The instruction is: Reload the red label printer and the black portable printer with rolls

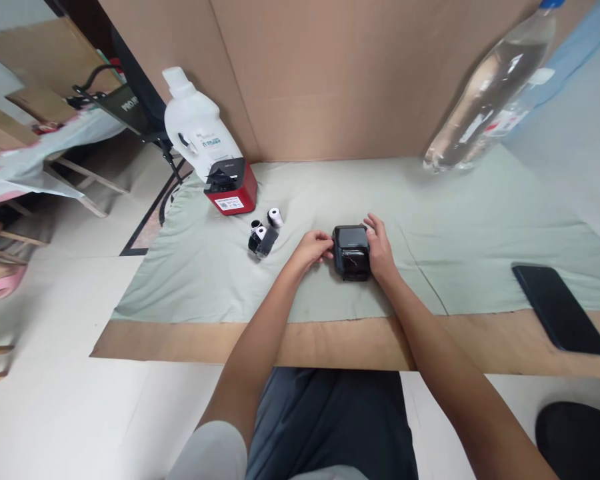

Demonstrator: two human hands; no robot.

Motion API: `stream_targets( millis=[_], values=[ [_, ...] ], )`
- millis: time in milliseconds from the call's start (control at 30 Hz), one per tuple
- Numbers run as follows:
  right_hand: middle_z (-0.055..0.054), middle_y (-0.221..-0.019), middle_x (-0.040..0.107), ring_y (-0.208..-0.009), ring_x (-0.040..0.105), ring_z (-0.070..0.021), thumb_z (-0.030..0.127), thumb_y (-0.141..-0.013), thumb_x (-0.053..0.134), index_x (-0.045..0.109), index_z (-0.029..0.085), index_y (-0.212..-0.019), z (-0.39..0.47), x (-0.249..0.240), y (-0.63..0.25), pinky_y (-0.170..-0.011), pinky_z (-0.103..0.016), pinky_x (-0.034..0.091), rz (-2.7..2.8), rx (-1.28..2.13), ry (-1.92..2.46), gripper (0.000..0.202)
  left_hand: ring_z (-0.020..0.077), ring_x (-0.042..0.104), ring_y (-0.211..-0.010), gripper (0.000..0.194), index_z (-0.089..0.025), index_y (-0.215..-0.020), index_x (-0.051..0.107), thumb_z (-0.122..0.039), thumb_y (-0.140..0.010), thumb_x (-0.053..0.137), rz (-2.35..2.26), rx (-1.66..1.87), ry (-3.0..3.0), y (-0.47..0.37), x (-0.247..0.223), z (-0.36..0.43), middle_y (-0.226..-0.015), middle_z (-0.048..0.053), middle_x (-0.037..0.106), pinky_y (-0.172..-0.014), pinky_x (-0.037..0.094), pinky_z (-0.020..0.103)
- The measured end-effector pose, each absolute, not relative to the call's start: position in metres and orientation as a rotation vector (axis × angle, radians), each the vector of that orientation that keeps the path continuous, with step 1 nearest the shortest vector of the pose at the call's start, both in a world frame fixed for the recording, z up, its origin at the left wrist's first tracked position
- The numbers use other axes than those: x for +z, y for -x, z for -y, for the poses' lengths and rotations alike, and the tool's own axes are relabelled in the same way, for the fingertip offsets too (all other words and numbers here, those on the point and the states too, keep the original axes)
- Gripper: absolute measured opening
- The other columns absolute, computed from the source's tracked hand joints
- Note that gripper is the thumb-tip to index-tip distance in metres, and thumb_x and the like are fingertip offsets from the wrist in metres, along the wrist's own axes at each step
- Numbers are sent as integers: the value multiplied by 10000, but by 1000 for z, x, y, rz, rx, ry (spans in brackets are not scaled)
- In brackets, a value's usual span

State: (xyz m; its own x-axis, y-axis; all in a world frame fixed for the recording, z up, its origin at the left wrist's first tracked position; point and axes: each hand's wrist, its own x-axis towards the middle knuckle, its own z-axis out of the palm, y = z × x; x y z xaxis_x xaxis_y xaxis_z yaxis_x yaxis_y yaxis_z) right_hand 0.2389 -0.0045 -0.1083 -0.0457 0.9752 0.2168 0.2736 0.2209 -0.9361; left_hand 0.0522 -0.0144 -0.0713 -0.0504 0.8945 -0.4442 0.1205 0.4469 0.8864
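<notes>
At centre frame, what may be a portable printer (pixel 352 253) rests on the surface (pixel 480 227), steadied between the right hand (pixel 380 248), fingers spread, and left hand (pixel 311 250), its bent fingers' pinch unclear. Lifting would need both sides held.

The small boxy device of shiny plastic (pixel 351 253) at the centre of the frame is black. Upper left of centre, the cube-shaped box (pixel 233 187) is red with a black top and a white label. The large handled plastic bottle (pixel 200 130) is white with blue-green lettering. The wrinkled fabric cloth (pixel 305 180) is plain pale green; the cardboard edge (pixel 180 340) below it is tan. At right, the flat rectangular phone (pixel 560 308) is black. The tall clear plastic bottle (pixel 495 93), upper right, has a blue cap.
</notes>
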Motion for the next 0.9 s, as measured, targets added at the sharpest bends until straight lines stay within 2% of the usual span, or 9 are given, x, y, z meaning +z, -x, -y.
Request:
stream_targets(
  millis=[300,467,533,633,700,900],
  values=[
    [-174,-1545,547,-1443,523,-301,742,-968,344,474,245,-1484,6,-106,-238,-1232,-545,368,1497,887,1233,729,79,656,-562,112,-135,-984,668,-145,-877,699,-1493,813,-914,-53,-67,16,-837,57,739,-446,299,156],
    [-180,-1546,543,-1448,521,-292,723,-974,346,481,229,-1467,5,-107,-238,-1232,-523,373,1485,898,1228,711,72,612,-538,312,-119,-1187,708,-127,-881,647,-1473,894,-1013,-50,-76,23,-907,59,754,-458,334,189],
    [-189,-1548,537,-1441,529,-286,705,-978,354,475,211,-1468,4,-108,-239,-1231,-507,375,1480,907,1216,706,78,595,-569,344,-125,-1215,745,-148,-886,645,-1503,973,-1160,-49,-81,29,-931,60,771,-539,420,205],
    [-198,-1550,532,-1456,513,-282,693,-978,360,472,197,-1469,3,-110,-240,-1236,-499,365,1491,900,1211,707,115,633,-716,342,-158,-1179,801,-141,-881,636,-1547,1098,-1430,-50,-84,37,-1035,66,802,-760,520,252],
    [-197,-1551,533,-1465,503,-285,695,-979,354,474,200,-1472,3,-111,-241,-1238,-505,360,1506,888,1211,709,140,659,-799,354,-173,-1168,816,-121,-881,614,-1545,1129,-1497,-52,-82,39,-1111,74,808,-854,527,274],
    [-170,-1563,533,-1470,498,-296,707,-989,330,466,247,-1498,2,-114,-243,-1243,-556,345,1506,875,1196,699,166,699,-980,443,-146,-1271,776,-92,-893,552,-1418,1156,-1328,-54,-84,33,-1187,95,787,-950,508,272]
  ],
)
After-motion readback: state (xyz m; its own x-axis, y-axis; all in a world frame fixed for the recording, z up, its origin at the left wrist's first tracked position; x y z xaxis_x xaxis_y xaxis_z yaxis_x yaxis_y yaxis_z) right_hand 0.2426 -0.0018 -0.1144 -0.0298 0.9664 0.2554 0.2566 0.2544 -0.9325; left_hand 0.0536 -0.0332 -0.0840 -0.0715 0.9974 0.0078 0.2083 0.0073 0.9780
